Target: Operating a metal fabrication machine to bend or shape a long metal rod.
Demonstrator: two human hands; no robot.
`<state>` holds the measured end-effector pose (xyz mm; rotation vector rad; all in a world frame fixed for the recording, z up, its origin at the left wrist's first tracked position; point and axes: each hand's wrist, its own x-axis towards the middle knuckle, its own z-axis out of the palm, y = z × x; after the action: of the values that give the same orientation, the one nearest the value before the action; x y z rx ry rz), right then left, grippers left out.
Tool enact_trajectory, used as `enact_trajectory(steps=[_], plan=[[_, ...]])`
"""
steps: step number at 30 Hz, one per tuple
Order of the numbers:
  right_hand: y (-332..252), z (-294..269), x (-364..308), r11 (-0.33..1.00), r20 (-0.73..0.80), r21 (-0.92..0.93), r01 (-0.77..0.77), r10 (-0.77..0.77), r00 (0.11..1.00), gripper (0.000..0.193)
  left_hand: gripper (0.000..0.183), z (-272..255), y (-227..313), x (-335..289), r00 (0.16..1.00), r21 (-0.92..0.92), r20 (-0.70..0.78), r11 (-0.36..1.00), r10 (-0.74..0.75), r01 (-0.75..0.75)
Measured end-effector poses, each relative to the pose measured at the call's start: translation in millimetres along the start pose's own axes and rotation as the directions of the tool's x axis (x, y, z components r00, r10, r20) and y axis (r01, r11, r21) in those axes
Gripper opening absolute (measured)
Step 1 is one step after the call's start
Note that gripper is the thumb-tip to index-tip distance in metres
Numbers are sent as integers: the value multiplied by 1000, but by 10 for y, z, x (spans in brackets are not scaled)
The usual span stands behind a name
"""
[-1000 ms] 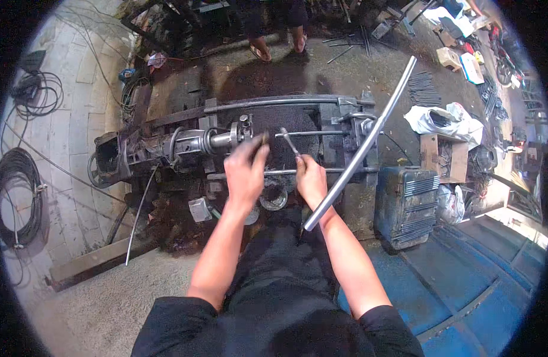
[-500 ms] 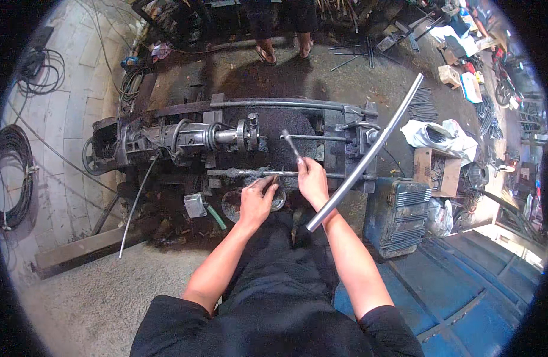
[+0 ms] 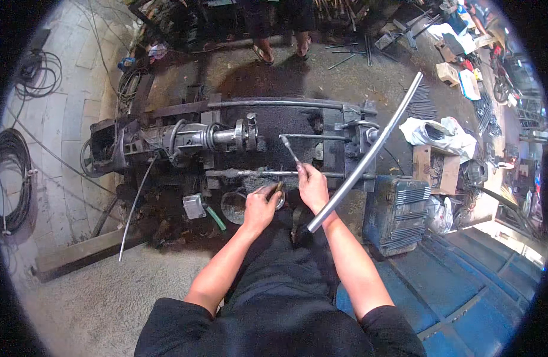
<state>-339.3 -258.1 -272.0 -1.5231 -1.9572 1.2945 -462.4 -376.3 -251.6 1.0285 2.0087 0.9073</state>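
My left hand point(image 3: 260, 206) is just below the near rail, its fingers closed on a small brownish metal piece point(image 3: 279, 189) whose kind I cannot make out. My right hand point(image 3: 313, 187) grips a thin rod-like tool point(image 3: 292, 152) with a pale, thicker tip, slanting up and left over the middle of a lathe-like machine. On the machine's left sits a round spindle point(image 3: 226, 137) with a flange. A near rail point(image 3: 268, 174) runs beneath the tool. Below my left hand, a round pan point(image 3: 232, 207) is partly hidden.
A long steel bar point(image 3: 369, 154) slants past my right forearm from the machine's right end point(image 3: 357, 131). Beside it stands a blue metal box point(image 3: 396, 214) carrying rods. A small clear container point(image 3: 194, 206) and green tube point(image 3: 215, 218) lie left. A person's feet point(image 3: 264, 53) show beyond the machine.
My left hand has moved right and slightly down, bringing the brownish piece more into view. My right hand has come slightly down, and the tool's tip has lowered a little.
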Motion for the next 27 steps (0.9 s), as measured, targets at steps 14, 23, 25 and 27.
enact_trajectory(steps=[14,23,25,27], plan=[[173,-67,-142,1000,-63,-10,7,-8,998,25,29,130,-11,5,999,-3,40,1000,21,-21],[227,-94,-164,997,-77,34,-76,78,994,28,30,145,-11,13,997,24,77,1000,-8,6],[289,-77,-216,996,-86,6,-90,90,992,31,31,159,-91,9,998,32,34,998,44,-45],[271,-63,-213,999,-135,31,-39,43,990,29,31,160,-105,-1,999,15,40,1000,22,-22]])
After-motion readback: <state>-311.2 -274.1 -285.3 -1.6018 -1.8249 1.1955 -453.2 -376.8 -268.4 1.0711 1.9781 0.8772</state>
